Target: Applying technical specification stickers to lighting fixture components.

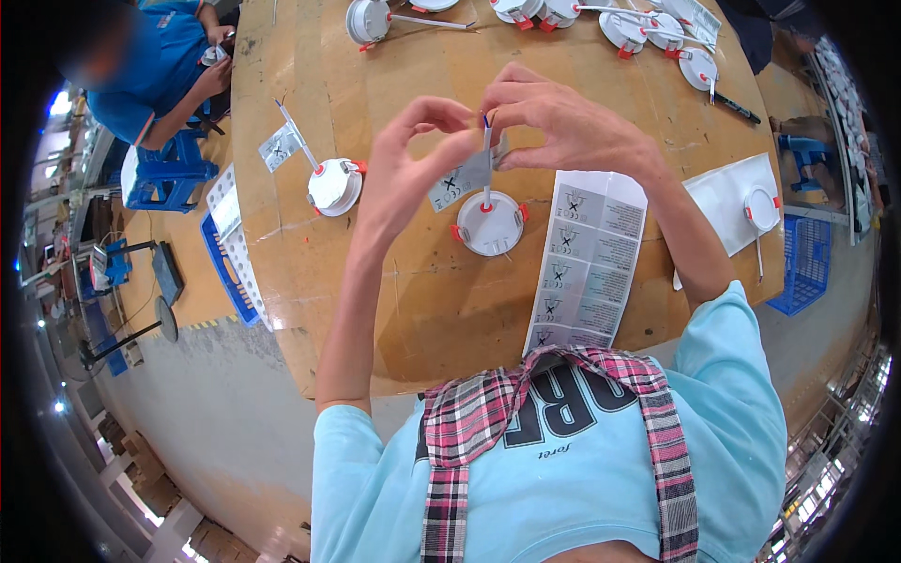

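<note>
A round white downlight with red spring clips lies on the table in front of me, its white cable standing up from the middle. Around the cable hangs a grey printed sticker. My left hand is closed, thumb and forefinger pinching at the sticker beside the upper cable. On the cable's other side, my right hand is closed too, its fingers pinching at the sticker close to the bare wire ends. The fingers partly hide the sticker's upper part.
A sheet of stickers lies to the right. Another downlight with a tagged cable sits left. Several more are along the far edge, near a black marker. One downlight rests on white paper. A person works at far left.
</note>
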`<act>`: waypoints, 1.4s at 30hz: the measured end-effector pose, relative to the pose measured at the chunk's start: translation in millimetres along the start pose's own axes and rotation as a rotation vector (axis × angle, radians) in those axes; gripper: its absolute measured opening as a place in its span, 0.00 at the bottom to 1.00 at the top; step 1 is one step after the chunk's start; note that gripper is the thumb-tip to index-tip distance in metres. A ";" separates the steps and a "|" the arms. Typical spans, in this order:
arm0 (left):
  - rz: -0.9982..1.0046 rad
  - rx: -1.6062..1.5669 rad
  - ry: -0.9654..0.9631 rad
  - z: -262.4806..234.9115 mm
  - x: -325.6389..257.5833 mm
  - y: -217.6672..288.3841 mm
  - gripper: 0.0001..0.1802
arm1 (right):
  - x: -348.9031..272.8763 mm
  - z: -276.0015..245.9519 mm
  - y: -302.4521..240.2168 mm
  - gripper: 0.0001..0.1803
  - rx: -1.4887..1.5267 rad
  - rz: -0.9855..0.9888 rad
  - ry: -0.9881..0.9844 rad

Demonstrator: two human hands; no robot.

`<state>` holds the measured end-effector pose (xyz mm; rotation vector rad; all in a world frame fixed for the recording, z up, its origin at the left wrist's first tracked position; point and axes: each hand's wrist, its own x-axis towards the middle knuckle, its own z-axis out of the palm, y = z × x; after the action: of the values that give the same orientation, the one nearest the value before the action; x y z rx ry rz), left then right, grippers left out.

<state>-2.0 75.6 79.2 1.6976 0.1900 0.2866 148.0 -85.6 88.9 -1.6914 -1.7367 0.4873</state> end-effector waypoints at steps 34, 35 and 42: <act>-0.231 -0.357 0.022 18.8 -34.0 9.4 0.26 | -29.4 6.8 -56.6 0.10 0.349 0.378 0.259; -0.246 -0.341 0.029 19.7 -34.0 12.3 0.20 | -29.5 6.5 -55.9 0.10 0.336 0.389 0.272; -0.227 -0.278 0.169 26.0 -36.2 -5.9 0.09 | -32.3 10.7 -39.9 0.11 0.221 0.448 0.250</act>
<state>-28.6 41.4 67.2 1.3627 0.4448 0.2728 109.8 -119.1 101.7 -1.8868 -1.0847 0.6098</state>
